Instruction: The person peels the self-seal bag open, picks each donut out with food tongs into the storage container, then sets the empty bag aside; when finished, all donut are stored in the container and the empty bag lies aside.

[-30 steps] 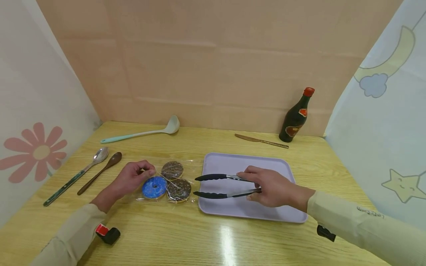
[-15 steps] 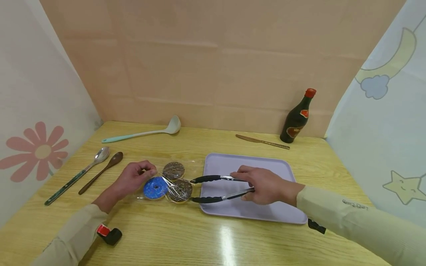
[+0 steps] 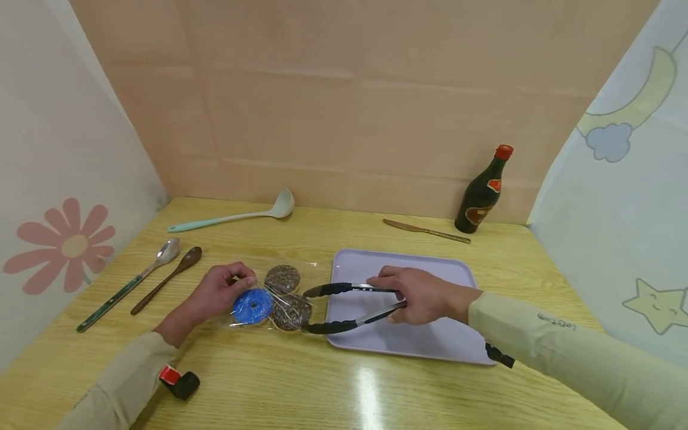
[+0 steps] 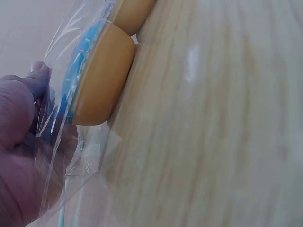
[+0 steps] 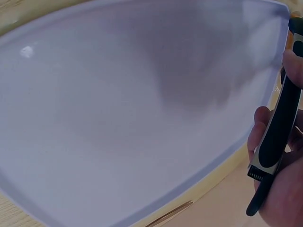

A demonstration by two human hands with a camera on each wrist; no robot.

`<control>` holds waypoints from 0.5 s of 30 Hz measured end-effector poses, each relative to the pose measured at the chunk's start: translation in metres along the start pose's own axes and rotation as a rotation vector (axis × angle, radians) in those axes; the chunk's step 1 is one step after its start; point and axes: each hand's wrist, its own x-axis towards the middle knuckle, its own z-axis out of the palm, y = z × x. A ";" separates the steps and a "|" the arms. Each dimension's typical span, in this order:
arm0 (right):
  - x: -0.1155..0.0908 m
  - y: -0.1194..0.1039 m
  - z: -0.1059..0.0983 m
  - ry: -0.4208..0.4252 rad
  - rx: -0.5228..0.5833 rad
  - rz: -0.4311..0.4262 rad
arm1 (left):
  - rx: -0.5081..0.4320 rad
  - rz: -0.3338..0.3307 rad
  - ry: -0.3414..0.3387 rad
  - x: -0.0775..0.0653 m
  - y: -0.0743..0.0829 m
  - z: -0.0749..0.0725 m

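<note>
My left hand pinches the clear plastic bag and lifts its film a little. Inside the bag lie a blue-iced donut and two chocolate donuts with sprinkles, a rear one and a front one. My right hand grips black-tipped metal tongs above the lilac tray. The tongs' arms stand spread apart, their tips at the right side of the front chocolate donut. Whether they touch the donut or the film I cannot tell. In the right wrist view the tongs' handle lies in the palm.
A green-handled spoon and a wooden spoon lie at the left. Behind are a ladle and a bronze-coloured knife. A dark bottle with a red cap stands at the back right.
My right hand has moved left with the tongs, bringing their tips from the tray's left edge to the front chocolate donut. The left hand keeps its hold on the bag.
</note>
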 end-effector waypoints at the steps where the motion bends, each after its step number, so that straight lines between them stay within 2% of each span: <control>1: 0.001 0.000 0.000 -0.002 0.003 -0.002 | 0.003 0.002 0.000 0.000 0.000 0.000; 15: 0.001 -0.002 0.002 -0.019 0.022 -0.022 | 0.025 0.006 0.001 -0.001 0.001 -0.001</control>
